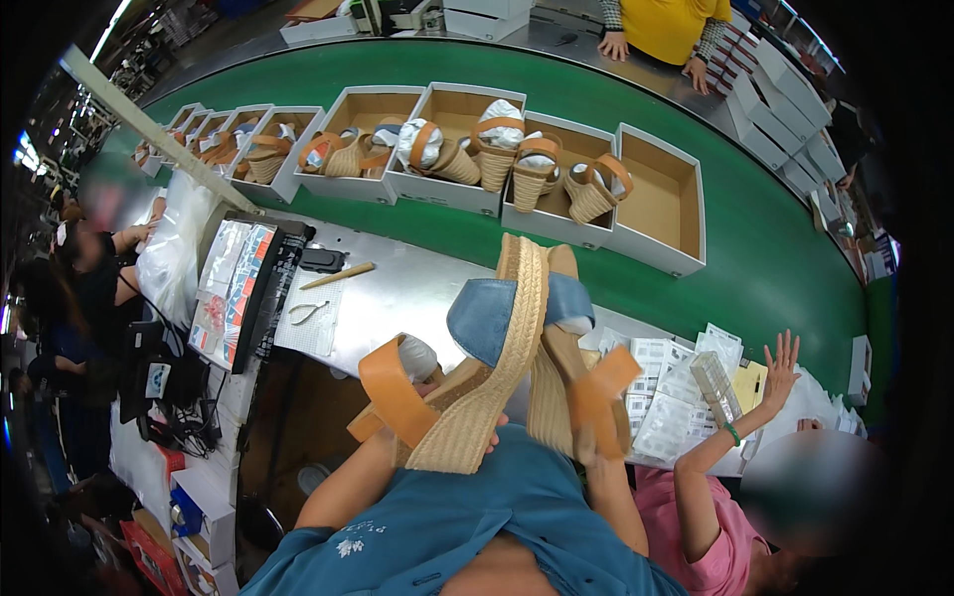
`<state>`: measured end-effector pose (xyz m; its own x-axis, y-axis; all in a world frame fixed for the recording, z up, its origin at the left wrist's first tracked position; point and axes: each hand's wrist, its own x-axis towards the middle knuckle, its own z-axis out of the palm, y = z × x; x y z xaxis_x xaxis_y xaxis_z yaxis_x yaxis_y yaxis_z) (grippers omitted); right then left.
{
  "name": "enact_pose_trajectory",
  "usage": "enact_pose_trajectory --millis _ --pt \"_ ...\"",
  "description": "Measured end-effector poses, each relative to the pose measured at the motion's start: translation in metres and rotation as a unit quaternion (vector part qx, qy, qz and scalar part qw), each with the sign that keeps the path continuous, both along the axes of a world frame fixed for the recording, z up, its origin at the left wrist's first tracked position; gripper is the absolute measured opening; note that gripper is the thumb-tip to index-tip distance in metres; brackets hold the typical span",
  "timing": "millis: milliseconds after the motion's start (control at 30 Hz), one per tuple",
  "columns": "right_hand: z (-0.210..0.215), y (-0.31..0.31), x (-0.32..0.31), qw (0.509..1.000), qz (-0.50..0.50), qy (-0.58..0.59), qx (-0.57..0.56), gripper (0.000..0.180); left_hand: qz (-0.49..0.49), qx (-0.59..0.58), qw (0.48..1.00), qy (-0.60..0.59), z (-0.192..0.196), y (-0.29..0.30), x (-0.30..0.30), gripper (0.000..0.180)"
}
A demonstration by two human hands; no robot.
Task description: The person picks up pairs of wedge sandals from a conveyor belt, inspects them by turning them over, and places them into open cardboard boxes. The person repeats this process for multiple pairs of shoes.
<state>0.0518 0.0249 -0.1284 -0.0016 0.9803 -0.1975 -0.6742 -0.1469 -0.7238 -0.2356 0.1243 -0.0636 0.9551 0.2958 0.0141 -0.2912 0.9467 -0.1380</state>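
I hold two wedge sandals above the worktop (417, 288): my left hand (452, 397) grips the left sandal (477, 358), my right hand (586, 447) clasps the right sandal (576, 387). I judge this the checking step; next they need an empty box (661, 204) on the green belt (755, 268).

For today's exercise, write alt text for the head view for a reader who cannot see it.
A person's two hands, left hand and right hand, hold up a pair of wedge sandals with woven soles, tan straps and blue bands. Beyond, open shoe boxes ride a green conveyor belt.
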Motion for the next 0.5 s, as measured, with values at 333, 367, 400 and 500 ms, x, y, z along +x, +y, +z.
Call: enact_pose_trajectory --millis 333,367,400,500 --pt "0.006 0.022 0.014 0.839 0.202 -0.492 -0.115 0.047 -0.013 0.005 0.994 -0.107 -0.009 -0.001 -0.004 0.094" --pt "0.019 0.023 0.019 0.735 0.258 -0.624 -0.057 0.046 -0.013 0.004 0.994 -0.106 -0.008 0.001 -0.004 0.094" --pt "0.031 0.022 0.020 0.693 0.237 -0.678 -0.061 0.047 -0.009 0.004 0.993 -0.113 -0.006 0.001 -0.004 0.094" --pt "0.078 0.038 0.004 0.765 0.073 -0.640 0.010 0.049 -0.004 0.015 0.990 -0.143 0.006 0.005 0.005 0.091"
